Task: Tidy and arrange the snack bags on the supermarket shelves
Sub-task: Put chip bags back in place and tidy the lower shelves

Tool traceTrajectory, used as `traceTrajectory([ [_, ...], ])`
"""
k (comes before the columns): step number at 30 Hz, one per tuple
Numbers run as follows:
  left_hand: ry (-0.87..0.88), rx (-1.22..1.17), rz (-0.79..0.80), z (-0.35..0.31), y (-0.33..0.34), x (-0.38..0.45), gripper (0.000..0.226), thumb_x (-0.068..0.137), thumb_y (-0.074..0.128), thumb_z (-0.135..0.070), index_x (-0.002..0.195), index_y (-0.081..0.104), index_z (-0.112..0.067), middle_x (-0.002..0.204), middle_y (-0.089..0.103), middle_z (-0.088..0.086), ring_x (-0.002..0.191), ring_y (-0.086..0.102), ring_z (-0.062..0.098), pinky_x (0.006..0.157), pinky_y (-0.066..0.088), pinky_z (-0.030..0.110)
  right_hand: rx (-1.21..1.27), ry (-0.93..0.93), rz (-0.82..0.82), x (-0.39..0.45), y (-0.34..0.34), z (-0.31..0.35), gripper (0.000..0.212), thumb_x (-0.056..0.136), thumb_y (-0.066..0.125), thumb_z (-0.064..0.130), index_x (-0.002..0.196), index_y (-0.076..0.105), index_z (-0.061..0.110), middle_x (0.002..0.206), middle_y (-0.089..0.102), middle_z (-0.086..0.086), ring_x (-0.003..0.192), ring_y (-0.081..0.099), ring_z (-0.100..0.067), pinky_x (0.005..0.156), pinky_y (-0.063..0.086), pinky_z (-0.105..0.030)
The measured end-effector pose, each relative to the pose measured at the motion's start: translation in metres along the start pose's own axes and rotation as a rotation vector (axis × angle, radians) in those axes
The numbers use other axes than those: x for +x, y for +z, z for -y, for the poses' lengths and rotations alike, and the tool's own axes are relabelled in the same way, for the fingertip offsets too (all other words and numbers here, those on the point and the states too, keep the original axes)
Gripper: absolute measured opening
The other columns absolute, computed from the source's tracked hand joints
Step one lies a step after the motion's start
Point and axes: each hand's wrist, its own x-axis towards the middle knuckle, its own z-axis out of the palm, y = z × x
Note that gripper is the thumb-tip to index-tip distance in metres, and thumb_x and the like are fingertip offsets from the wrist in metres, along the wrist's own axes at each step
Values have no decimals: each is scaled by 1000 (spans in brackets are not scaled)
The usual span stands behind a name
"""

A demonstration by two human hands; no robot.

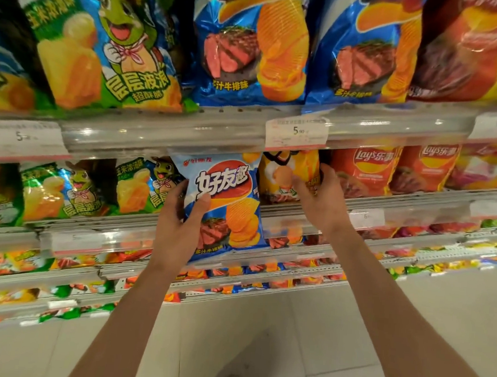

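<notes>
My left hand (pixel 180 224) grips a blue steak-flavour chip bag (pixel 225 204) by its left edge, thumb on the front, holding it upright in front of the second shelf. To its right my right hand (pixel 320 199) holds an orange-yellow snack bag (pixel 286 176) that stands on the second shelf, fingers curled round its right side. The blue bag's bottom hangs below the shelf rail (pixel 114 238).
Green corn-flavour bags (pixel 73 188) fill the second shelf to the left, red Lay's bags (pixel 369 167) to the right. The top shelf carries large blue steak bags (pixel 251 47) and green bags (pixel 104 45). Price tags (pixel 297 131) hang on the rails. Lower shelves and a tiled floor lie below.
</notes>
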Motion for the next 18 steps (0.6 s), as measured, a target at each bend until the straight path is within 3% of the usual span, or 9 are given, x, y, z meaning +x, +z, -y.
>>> traceTrajectory([
  [2, -5, 4, -4, -1, -1, 0, 60, 89, 65, -55, 143, 52, -34, 133, 65, -19, 120, 63, 1, 105, 55, 42, 84, 45, 15, 8, 3, -7, 65, 91, 73, 45, 134, 41, 8, 109, 63, 4, 98, 64, -15, 78, 51, -11],
  [4, -11, 3, 1, -2, -1, -2, 64, 88, 65, -55, 146, 51, -31, 134, 66, -14, 121, 64, 7, 104, 56, 43, 133, 56, 22, 13, 5, -13, 59, 90, 76, 43, 124, 35, 17, 100, 56, 15, 86, 58, 3, 61, 42, 1],
  [9, 0, 6, 10, -4, -5, -1, 65, 91, 66, -52, 149, 49, -30, 141, 63, -8, 128, 62, 14, 104, 55, 45, 216, 19, -40, 21, -3, -6, 69, 87, 79, 45, 134, 41, 13, 108, 61, 14, 94, 61, -1, 72, 44, -9],
  [12, 13, 4, -1, -5, -9, -1, 67, 87, 66, -56, 147, 50, -32, 136, 65, -13, 123, 63, 8, 97, 58, 30, 198, -14, -61, 18, -13, 6, 68, 89, 74, 52, 138, 47, 16, 106, 62, 17, 94, 61, -1, 74, 42, -9],
  [14, 30, 9, -10, -6, -13, -1, 71, 84, 65, -59, 149, 49, -32, 135, 65, -14, 121, 63, 5, 86, 57, 15, 159, -23, -45, 13, -19, 9, 48, 89, 72, 55, 124, 56, 26, 102, 65, 18, 88, 63, 6, 68, 42, -2],
  [16, 38, 7, -15, -5, -15, -2, 68, 86, 65, -58, 147, 50, -33, 132, 65, -18, 118, 63, -2, 86, 57, 14, 133, -29, -27, 6, -23, 8, 28, 90, 73, 54, 104, 57, 35, 93, 67, 16, 77, 64, 12, 58, 42, 0],
  [18, 46, 2, -13, -3, -16, -3, 61, 88, 66, -54, 144, 52, -34, 131, 65, -20, 115, 63, -7, 85, 57, 14, 140, -18, -13, -4, -27, 3, 33, 89, 74, 53, 105, 59, 29, 90, 69, 10, 72, 63, 12, 56, 43, -2],
])
